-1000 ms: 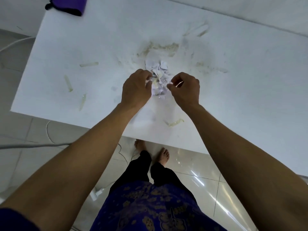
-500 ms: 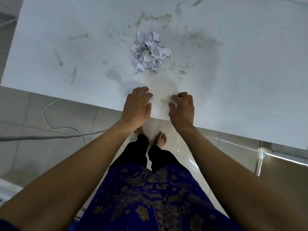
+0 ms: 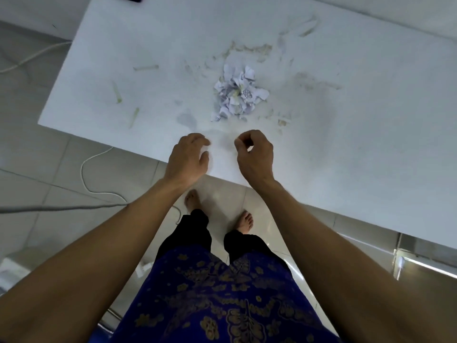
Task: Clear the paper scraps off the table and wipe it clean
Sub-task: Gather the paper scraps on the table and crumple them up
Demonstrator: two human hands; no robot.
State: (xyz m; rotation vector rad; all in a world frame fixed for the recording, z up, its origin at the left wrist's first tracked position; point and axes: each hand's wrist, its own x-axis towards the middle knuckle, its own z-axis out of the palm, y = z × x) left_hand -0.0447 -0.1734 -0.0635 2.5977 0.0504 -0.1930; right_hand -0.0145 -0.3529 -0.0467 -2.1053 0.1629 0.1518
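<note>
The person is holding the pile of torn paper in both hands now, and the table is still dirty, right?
Not quite. In the head view the pile of torn paper lies on the table, beyond both hands. The left hand and right hand hold nothing. The table is still dirty.

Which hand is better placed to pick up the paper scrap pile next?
Right, marginally. The right hand sits almost directly below the paper scrap pile; the left hand is offset further sideways. Both hold nothing.
</note>
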